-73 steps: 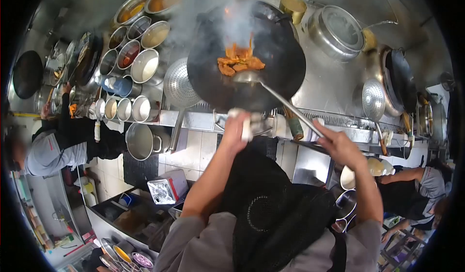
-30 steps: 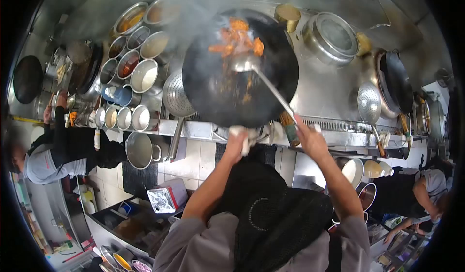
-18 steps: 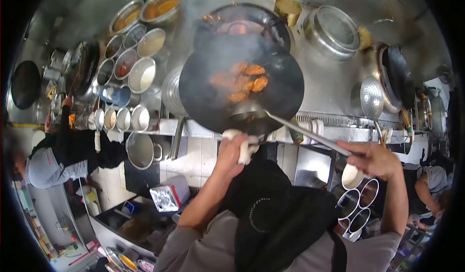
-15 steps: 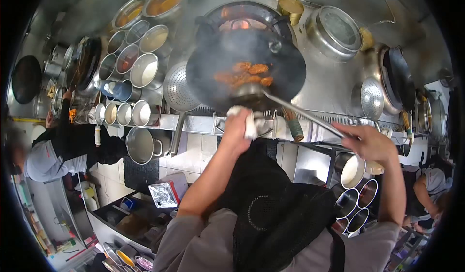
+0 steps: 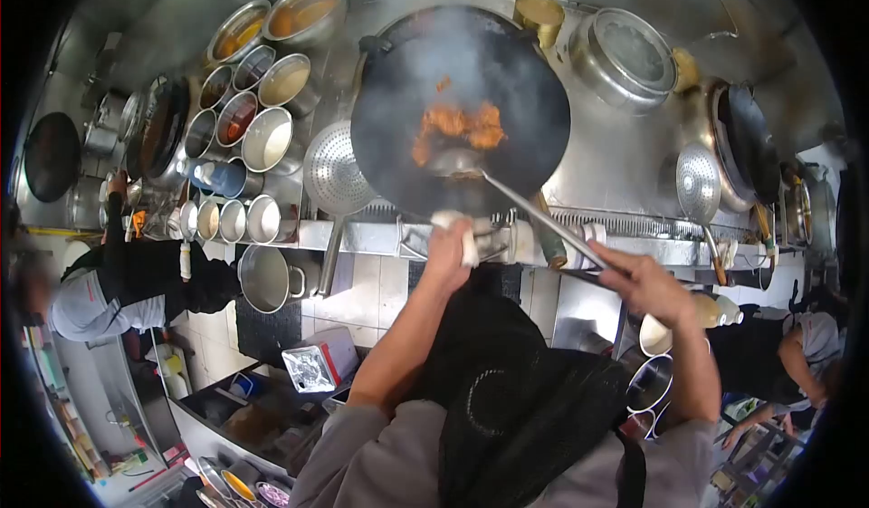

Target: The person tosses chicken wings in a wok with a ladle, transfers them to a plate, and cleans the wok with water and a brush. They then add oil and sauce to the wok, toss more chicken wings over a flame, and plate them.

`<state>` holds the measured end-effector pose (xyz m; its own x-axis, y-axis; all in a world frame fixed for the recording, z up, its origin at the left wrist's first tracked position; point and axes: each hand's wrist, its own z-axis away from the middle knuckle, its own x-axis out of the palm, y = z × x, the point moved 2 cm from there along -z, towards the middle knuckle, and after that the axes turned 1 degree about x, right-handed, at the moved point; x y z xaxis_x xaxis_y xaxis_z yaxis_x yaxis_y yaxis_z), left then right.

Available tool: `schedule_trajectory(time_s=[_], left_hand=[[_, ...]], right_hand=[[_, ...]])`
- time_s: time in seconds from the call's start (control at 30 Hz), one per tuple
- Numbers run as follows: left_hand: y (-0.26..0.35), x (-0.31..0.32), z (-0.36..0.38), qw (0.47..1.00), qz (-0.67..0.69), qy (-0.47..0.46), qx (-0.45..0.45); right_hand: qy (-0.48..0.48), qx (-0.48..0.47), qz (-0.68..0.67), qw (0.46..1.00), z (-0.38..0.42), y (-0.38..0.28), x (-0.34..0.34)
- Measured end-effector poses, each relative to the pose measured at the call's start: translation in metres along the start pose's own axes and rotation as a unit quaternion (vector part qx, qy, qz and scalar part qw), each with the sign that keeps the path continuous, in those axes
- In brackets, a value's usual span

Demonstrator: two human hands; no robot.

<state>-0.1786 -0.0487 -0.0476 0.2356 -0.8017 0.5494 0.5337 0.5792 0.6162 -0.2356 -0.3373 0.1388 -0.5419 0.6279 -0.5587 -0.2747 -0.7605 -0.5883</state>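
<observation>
Smoke rises from a dark wok on the stove in front of me. Orange-brown fried pieces of food lie together near its middle, blurred, with a small piece farther back. My left hand is closed around a folded white cloth at the wok's near rim; the cloth hides the part gripped beneath it. My right hand is wrapped around the long metal handle of a ladle. The ladle's bowl rests inside the wok, just on the near side of the food.
A perforated strainer lies left of the wok, beside several metal pots of sauces and seasonings. To the right stand a lidded pot and another strainer. A gold tin stands behind. Other people work at both sides.
The wok has moved back over the burner, covering the flame that showed behind it. The food has shifted and bunched together. My right hand has moved left and slightly down with the ladle.
</observation>
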Motion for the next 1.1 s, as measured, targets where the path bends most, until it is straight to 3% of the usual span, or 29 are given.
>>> schedule_trajectory(time_s=[0.03,0.17,0.23,0.3,0.37,0.47,0.5,0.57,0.6,0.63,0.67,0.7,0.77,0.8,0.83,0.93,1.03,1.07,1.1], left_hand=[[0.007,-0.004,0.003,1.0,0.0,0.013,0.0],[0.04,0.025,0.093,0.998,0.01,0.009,-0.067],[0.053,0.048,0.084,0.999,-0.029,0.026,-0.034],[0.049,0.047,0.034,0.999,0.007,0.024,-0.025],[0.024,0.029,-0.013,0.998,-0.045,0.033,0.001],[-0.044,-0.01,-0.017,0.993,-0.081,0.013,0.08],[-0.058,-0.028,-0.014,0.995,-0.081,-0.017,0.058],[-0.043,-0.014,0.016,0.996,-0.085,-0.019,0.015],[-0.042,-0.014,0.001,0.996,-0.069,-0.022,0.045],[-0.044,-0.016,-0.012,0.996,-0.05,-0.019,0.067],[-0.02,0.009,-0.018,0.998,0.001,0.056,0.009],[-0.023,-0.005,-0.068,0.998,-0.022,0.024,0.06],[0.027,0.025,-0.094,0.999,0.045,0.017,0.024],[0.026,0.027,-0.105,0.998,0.048,0.018,0.03],[0.023,0.029,-0.114,0.998,0.051,0.02,0.033],[0.023,0.017,-0.128,0.999,0.033,0.007,0.036],[0.029,0.014,-0.127,0.997,-0.044,0.058,0.02],[0.025,0.01,-0.131,0.997,0.008,0.025,0.07],[0.026,-0.001,-0.141,0.997,-0.043,0.016,0.068]], right_hand=[[-0.04,0.031,-0.054,0.997,0.011,-0.011,-0.017],[-0.131,0.128,0.009,0.983,0.055,-0.031,-0.078],[-0.115,0.087,0.074,0.987,0.044,-0.035,-0.08],[-0.027,-0.061,0.135,0.989,0.004,-0.022,-0.067],[0.092,-0.166,0.18,0.965,-0.047,0.013,-0.037],[0.183,-0.153,0.166,0.957,-0.091,0.051,0.016],[0.207,-0.164,0.134,0.955,-0.09,0.059,0.029],[0.265,-0.217,0.083,0.936,-0.069,0.063,0.048],[0.266,-0.219,0.086,0.935,-0.06,0.053,0.049],[0.258,-0.203,0.036,0.944,-0.039,0.038,0.049],[0.244,-0.182,-0.014,0.952,-0.022,0.026,0.048],[0.236,-0.18,-0.011,0.955,-0.013,0.015,0.047],[0.234,-0.127,-0.044,0.963,-0.008,0.0,0.039],[0.281,-0.186,-0.006,0.941,-0.014,0.001,0.038],[0.283,-0.188,0.002,0.941,-0.016,0.002,0.035],[0.25,-0.015,-0.004,0.968,-0.032,0.001,0.03],[0.236,0.043,0.04,0.97,-0.064,0.018,0.035],[0.295,-0.082,0.053,0.951,-0.078,0.017,0.042],[0.281,-0.054,0.049,0.957,-0.087,-0.004,0.043]])
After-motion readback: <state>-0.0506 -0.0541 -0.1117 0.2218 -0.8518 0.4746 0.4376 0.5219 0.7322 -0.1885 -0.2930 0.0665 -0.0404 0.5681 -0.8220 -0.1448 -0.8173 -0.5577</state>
